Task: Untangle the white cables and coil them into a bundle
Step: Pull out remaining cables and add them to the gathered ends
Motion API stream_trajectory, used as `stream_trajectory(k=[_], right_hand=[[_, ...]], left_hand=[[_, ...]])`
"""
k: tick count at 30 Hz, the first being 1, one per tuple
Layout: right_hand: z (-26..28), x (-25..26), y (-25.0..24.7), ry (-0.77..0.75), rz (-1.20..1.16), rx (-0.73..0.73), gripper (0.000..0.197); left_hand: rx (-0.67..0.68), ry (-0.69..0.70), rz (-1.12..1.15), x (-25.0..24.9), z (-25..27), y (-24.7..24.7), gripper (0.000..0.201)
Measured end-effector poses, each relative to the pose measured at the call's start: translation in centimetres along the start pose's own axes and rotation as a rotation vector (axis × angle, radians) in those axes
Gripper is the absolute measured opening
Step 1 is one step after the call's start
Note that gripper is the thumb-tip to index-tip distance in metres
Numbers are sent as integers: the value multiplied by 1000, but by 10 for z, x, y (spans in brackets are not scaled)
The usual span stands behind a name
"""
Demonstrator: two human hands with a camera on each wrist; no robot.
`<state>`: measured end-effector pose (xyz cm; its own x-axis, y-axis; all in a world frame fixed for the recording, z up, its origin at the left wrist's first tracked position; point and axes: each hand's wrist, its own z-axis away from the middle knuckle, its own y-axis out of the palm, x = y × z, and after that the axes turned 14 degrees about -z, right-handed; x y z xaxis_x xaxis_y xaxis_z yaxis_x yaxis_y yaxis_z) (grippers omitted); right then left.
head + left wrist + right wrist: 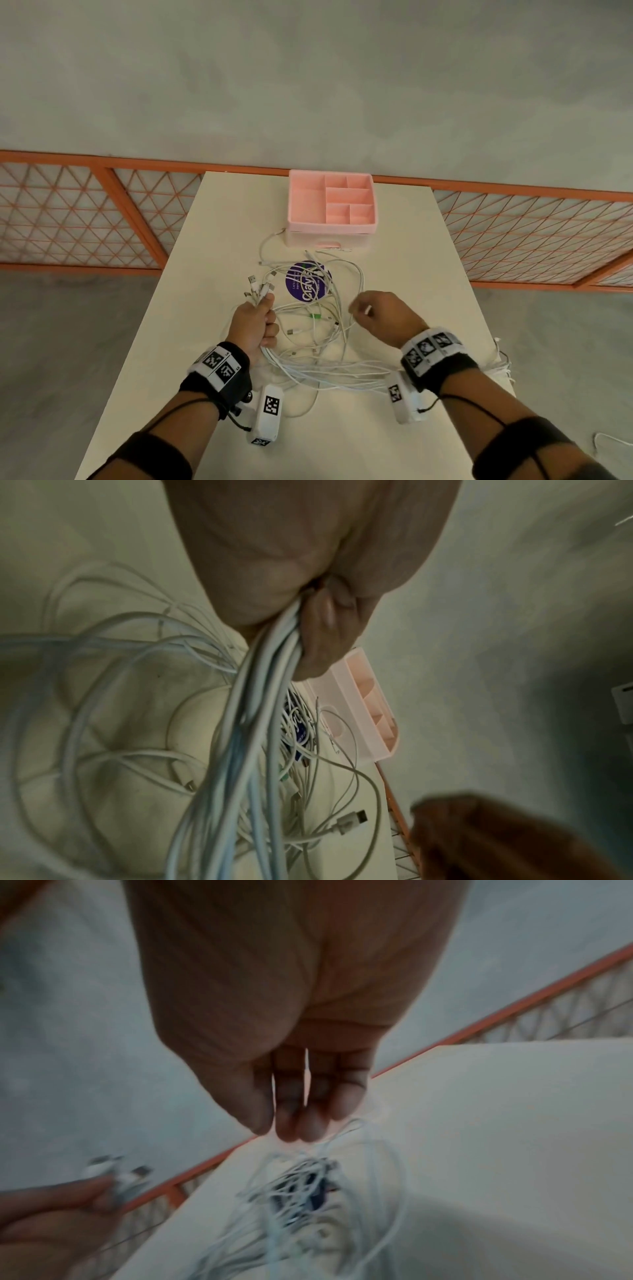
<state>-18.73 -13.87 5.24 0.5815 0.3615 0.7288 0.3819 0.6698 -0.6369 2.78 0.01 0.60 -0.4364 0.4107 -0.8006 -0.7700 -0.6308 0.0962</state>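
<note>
A tangle of white cables (318, 318) lies spread on the cream table (411, 257), partly over a round purple sticker (308, 281). My left hand (255, 325) grips a bunch of these cables in its fist. Several plug ends (257, 287) stick out above the fist, and the strands (260, 696) trail down from my left hand (318, 631) to the pile. My right hand (373, 315) hovers just above the right side of the tangle. In the right wrist view my right hand (298, 1096) has its fingers straight and together, holding nothing, over the tangle (301, 1185).
A pink compartment organizer (330, 205) stands at the table's far edge, with one cable curling to its left. Some cable strands (503, 363) hang over the table's right edge. An orange mesh railing (102, 212) runs behind the table.
</note>
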Motion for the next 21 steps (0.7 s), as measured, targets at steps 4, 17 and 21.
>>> stream_trajectory(k=[4, 17, 21], right_hand=[[-16, 37, 41, -190, 46, 53, 17], [-54, 0, 124, 85, 454, 245, 34], [-50, -8, 115, 106, 459, 239, 26]], left_hand=[[-17, 16, -16, 3, -1, -1, 34], [-62, 50, -51, 13, 7, -8, 37], [-64, 77, -44, 8, 9, -6, 32]])
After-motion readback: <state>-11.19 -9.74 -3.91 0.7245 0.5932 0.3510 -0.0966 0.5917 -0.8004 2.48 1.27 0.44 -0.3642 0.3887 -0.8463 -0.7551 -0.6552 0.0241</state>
